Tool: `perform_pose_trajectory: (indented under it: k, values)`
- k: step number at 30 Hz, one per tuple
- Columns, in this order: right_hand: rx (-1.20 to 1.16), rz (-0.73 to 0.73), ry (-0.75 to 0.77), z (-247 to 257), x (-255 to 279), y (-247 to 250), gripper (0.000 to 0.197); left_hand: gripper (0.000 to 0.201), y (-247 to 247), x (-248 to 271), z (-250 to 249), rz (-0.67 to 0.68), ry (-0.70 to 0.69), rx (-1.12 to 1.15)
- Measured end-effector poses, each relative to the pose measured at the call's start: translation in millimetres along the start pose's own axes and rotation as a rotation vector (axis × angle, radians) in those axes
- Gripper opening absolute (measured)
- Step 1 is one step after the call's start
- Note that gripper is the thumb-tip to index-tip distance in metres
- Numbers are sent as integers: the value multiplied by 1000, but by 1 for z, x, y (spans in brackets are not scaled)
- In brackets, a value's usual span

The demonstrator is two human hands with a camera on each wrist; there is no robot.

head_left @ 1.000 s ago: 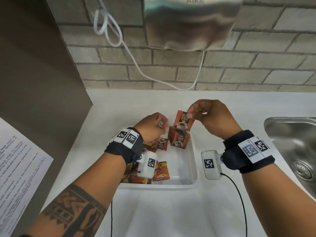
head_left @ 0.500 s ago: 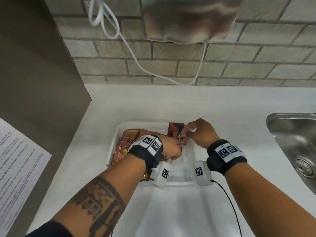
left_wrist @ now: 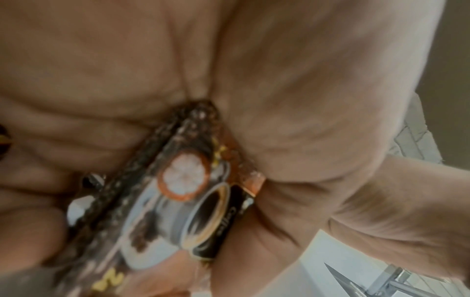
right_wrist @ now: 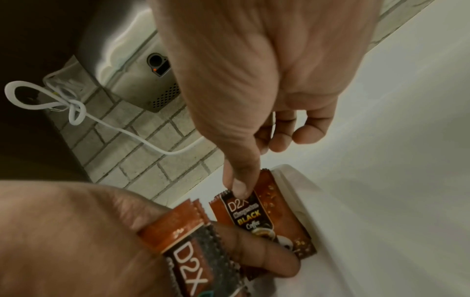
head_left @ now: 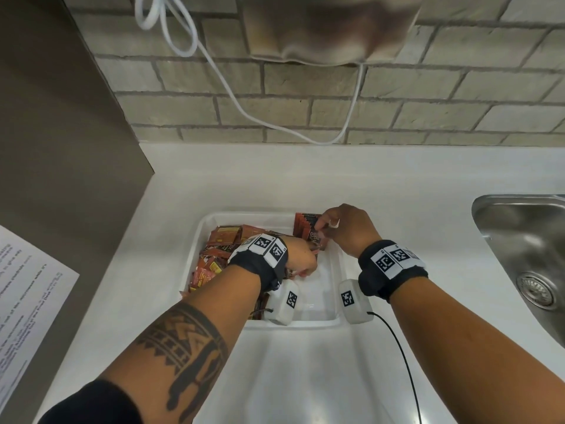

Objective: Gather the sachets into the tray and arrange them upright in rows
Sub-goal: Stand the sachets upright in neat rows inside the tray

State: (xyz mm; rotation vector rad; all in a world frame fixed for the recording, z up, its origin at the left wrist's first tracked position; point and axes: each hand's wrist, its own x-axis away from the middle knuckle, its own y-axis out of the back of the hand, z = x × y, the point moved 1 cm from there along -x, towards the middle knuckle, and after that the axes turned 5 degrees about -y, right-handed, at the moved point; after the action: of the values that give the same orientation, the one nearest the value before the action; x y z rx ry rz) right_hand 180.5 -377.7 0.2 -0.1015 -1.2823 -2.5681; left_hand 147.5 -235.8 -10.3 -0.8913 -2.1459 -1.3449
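Note:
A white tray (head_left: 308, 323) sits on the white counter. Loose orange-brown coffee sachets (head_left: 220, 243) lie heaped along its left side. Several sachets stand upright (head_left: 305, 224) in its far right corner. My right hand (head_left: 321, 232) holds the top edge of the front upright sachet (right_wrist: 254, 217), thumb tip (right_wrist: 239, 188) on its face, against the tray wall (right_wrist: 330, 231). My left hand (head_left: 305, 263) is low in the tray just left of them and grips a couple of sachets (left_wrist: 183, 201) between thumb and fingers; they also show as D2X packs (right_wrist: 183, 241).
A steel sink (head_left: 526, 255) lies at the right. A hand dryer (head_left: 330, 26) with a white cord (head_left: 232, 96) hangs on the brick wall behind. A brown panel (head_left: 61, 148) and a printed sheet (head_left: 27, 301) stand at the left.
Both hands came down from above the tray into it. The right hand lowered its sachet among the upright ones in the far right corner, and the left hand brought its sachets beside them.

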Motion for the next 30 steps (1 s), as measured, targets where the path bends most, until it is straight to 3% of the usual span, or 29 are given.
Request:
perform_pose_trajectory:
  k: [13,17,20,23,25,28,30]
  values:
    - [-32,8,4,-5,-6,-2,14,44,-3,-5,2,4,-9,-12]
    - [-37,-33,23,-8,-5,2,13,15,-4,-5,2,18,-20,61]
    - [-70,-70,35,-10,-4,6,12,12,-5,-1,8,7,-17,173]
    - [-101,-90,68,-9,4,12,8,25,2,3,18,-86,-67,289]
    - [-179,-19,84,-5,12,17,3,24,6,6,26,-143,-146,442]
    - [-264,129,78,0,20,21,15,29,10,10,32,-233,-292,712]
    - [-307,144,76,3,18,22,16,35,10,12,33,-256,-339,857]
